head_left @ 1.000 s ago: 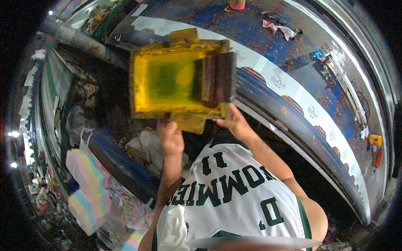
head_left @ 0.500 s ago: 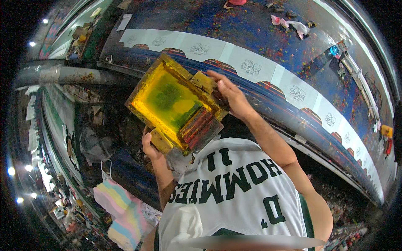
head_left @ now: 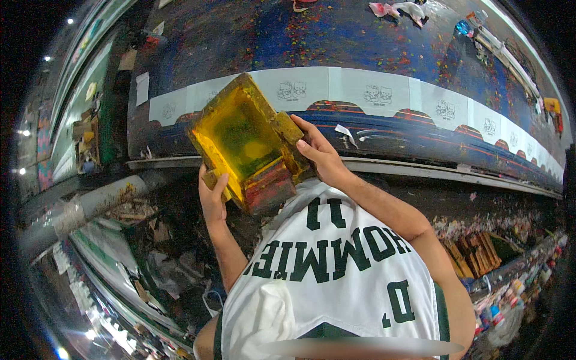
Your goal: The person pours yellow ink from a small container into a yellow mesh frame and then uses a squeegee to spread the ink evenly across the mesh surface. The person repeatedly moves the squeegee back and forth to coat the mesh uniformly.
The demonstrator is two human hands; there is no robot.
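Both of my hands carry a screen printing frame (head_left: 243,129) with yellow mesh and a darker green patch in its middle. It is tilted, with a wooden block on each side. My left hand (head_left: 213,195) is closed around the left block (head_left: 217,179), thumb on top. On the right side, my right hand (head_left: 323,155) grips the other block (head_left: 287,127). A red-stained squeegee (head_left: 271,186) lies inside the frame at the end nearest my body. Beyond the frame runs a row of pale sheets (head_left: 345,90) printed with small line drawings; the frame's far corner overlaps their near edge in view.
The long paint-spotted table (head_left: 240,45) spreads ahead, its metal edge rail (head_left: 384,168) close to my body. A white scrap (head_left: 346,135) lies near that edge. At far right are a long pale bar (head_left: 510,63) and a yellow object (head_left: 552,107). Wooden frames (head_left: 474,255) stand lower right.
My view has turned, so the table and sheet row now run more level across. The frame stays in both hands, tipped somewhat more. The pastel striped cloth at lower left has left view.
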